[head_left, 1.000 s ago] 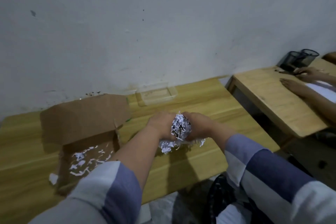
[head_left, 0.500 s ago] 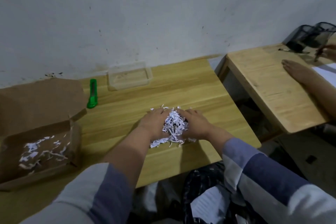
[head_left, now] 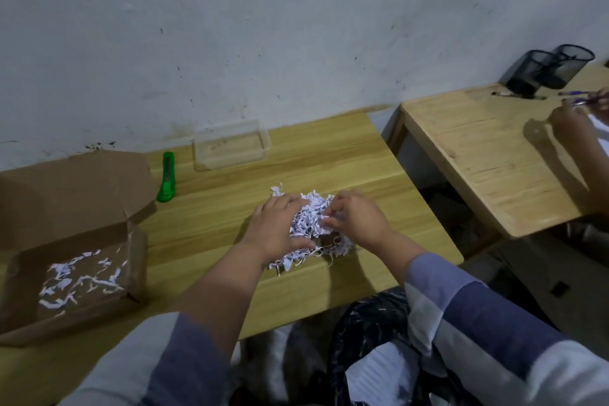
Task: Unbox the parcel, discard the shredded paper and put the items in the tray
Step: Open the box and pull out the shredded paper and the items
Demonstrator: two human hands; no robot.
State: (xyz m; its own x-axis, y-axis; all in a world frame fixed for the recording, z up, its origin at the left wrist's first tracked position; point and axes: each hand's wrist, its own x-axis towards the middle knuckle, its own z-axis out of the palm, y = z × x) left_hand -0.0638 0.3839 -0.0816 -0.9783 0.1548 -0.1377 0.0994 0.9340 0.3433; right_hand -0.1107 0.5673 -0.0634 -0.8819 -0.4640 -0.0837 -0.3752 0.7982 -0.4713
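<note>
A heap of white shredded paper (head_left: 308, 224) lies on the wooden table (head_left: 329, 161) near its front edge. My left hand (head_left: 278, 227) rests flat against the heap's left side, fingers extended. My right hand (head_left: 354, 219) sits on the right side, its fingertips curled and pinching strands of paper. The open cardboard box (head_left: 69, 234) stands at the left with a few shreds on its bottom. A clear plastic tray (head_left: 230, 145) stands by the wall. Any items inside the heap are hidden.
A green utility knife (head_left: 167, 176) lies between box and tray. A black bag (head_left: 372, 339) with white paper in it sits below the table's front edge. On the neighbouring table (head_left: 487, 155) to the right are mesh pen holders (head_left: 547, 71) and another person's hand (head_left: 570, 119).
The bundle of shredded paper went from held up between both hands down onto the table. My hands now spread over it and the right fingers pick at the strands.
</note>
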